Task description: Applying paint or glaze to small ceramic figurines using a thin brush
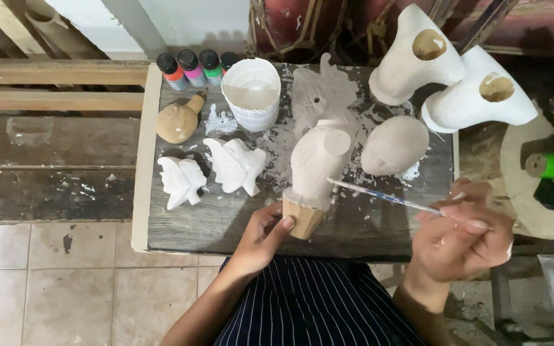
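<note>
A person is priming a carved wooden figure (318, 168) at a small grey work table (226, 218), seen from above. The left hand (261, 240) is clamping the figure by its bare wooden base, thumb pressed to the unpainted wood, so the piece is standing tilted at the table's near edge. The right hand (463, 234) is pinching a slim paintbrush (383, 196) between fingertips and thumb, its tip meeting the figure's white-coated side.

Judging by the frame, the step is going best with the grip kept low on the raw base, clear of the wet coat, while the brush is drawing light strokes along the form and the figure is being turned rather than the wrist strained.

Around the work, a white tub of primer (252, 93) is standing at the table's back, with four small paint bottles (197, 67) lined behind it. Two small white carvings (216, 170) are lying left of the figure, a bare wooden piece (177, 122) beyond them. A rooster-like carving (322, 93) and an egg-shaped piece (394, 145) are sitting behind it, and two large white horn-shaped pieces (450, 80) are resting at the far right corner. The tabletop is showing white smears and flecks. Beige floor tiles (52, 282) are lying below, with timber beams (52, 83) to the left.
</note>
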